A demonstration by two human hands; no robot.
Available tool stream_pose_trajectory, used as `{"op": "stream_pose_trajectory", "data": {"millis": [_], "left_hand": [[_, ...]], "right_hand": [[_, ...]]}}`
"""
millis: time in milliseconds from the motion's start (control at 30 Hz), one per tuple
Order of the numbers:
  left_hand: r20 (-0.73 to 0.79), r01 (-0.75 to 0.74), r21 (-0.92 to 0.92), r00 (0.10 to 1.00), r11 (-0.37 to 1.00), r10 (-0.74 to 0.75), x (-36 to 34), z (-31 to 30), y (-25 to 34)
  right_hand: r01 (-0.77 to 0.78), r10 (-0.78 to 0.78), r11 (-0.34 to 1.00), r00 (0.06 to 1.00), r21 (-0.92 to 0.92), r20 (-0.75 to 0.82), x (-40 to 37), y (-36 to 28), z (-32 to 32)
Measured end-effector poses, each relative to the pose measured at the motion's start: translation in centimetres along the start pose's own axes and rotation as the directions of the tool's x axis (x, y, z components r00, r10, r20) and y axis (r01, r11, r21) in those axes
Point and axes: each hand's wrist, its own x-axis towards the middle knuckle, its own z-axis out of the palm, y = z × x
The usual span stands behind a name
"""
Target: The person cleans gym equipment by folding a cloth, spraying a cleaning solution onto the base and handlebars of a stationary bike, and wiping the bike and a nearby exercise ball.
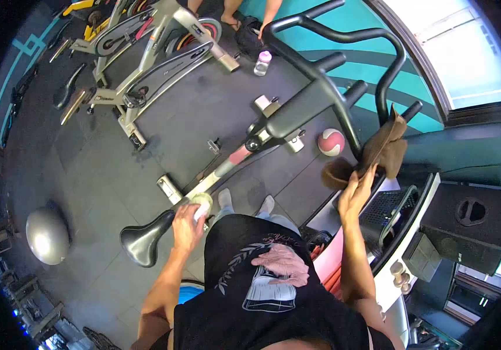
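Near the seat of an exercise bike, my left hand is closed round a pale, whitish-green round object. The black saddle lies just left of that hand. My right hand is raised at the bike's handlebar and holds the lower edge of a brown cloth, its fingers closed on it. The cloth hangs bunched over the bar's end. The bike's frame runs diagonally between my two hands.
Other exercise bikes stand at the upper left. Beyond are a pink-capped bottle, a pink-and-white ball and another person's arm. A silver ball sits left. A black basket and speaker are at the right.
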Motion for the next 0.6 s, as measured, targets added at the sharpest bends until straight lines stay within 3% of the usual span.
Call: {"op": "stream_pose_trajectory", "data": {"millis": [33, 100, 133, 167, 233, 300, 367, 400, 433, 467, 533, 600], "left_hand": [[-0.021, 0.010, -0.010, 1.000, 1.000, -0.010, 1.1, -0.6, 1.6], [-0.075, -0.029, -0.008, 0.997, 1.000, 0.028, 3.2, -1.3, 4.6], [-0.102, -0.015, -0.030, 0.995, 0.999, 0.012, 4.0, -1.5, 6.0], [-0.127, -0.003, -0.055, 0.992, 0.998, -0.004, 4.9, -1.5, 7.3], [-0.108, 0.040, -0.072, 0.993, 0.997, -0.047, 5.4, -1.3, 8.9], [-0.138, -0.027, -0.058, 0.990, 0.998, 0.018, 6.1, -0.5, 10.0], [-0.142, -0.091, -0.048, 0.986, 0.995, 0.084, 5.8, -0.8, 12.7], [-0.095, -0.148, -0.080, 0.986, 0.986, 0.141, 5.7, -1.6, 14.7], [-0.012, -0.177, -0.068, 0.984, 0.982, 0.176, 6.0, -2.5, 16.8], [0.050, -0.222, -0.096, 0.972, 0.970, 0.228, 6.6, -4.0, 19.8], [0.061, -0.444, -0.172, 0.886, 0.879, 0.460, 8.1, -5.7, 24.9], [0.127, -0.642, -0.341, 0.692, 0.687, 0.710, 9.8, -5.9, 32.0]], "right_hand": [[-0.010, 0.010, 1.000, 1.000, 0.005, 0.029, -0.7, 0.6, -0.3], [-0.189, 0.159, 0.957, 0.976, 0.219, 0.149, 2.5, 0.6, -1.7], [-0.062, 0.055, 0.985, 0.997, 0.164, 0.045, 4.8, 1.6, -1.0], [-0.153, 0.138, 0.984, 0.978, 0.087, 0.157, 6.8, 2.8, -0.5], [-0.009, 0.011, 0.999, 0.998, -0.036, 0.066, 8.6, 3.5, 2.3], [0.078, -0.078, 0.997, 0.996, -0.014, -0.034, 7.0, 3.2, 3.6], [0.039, -0.038, 0.999, 0.998, 0.023, -0.047, 5.5, 0.8, 3.1], [-0.019, 0.017, 0.995, 1.000, 0.103, 0.021, 5.0, 0.8, 3.4], [-0.028, 0.026, 0.999, 0.998, 0.038, 0.051, 4.9, 0.8, 3.4], [-0.017, 0.017, 0.988, 1.000, 0.152, 0.000, 4.5, 1.5, 4.3], [0.046, -0.043, 0.970, 0.999, 0.238, -0.020, 4.9, 2.0, 4.1], [0.036, -0.039, 0.960, 0.999, 0.276, 0.008, 5.1, 1.9, 3.4]]}}
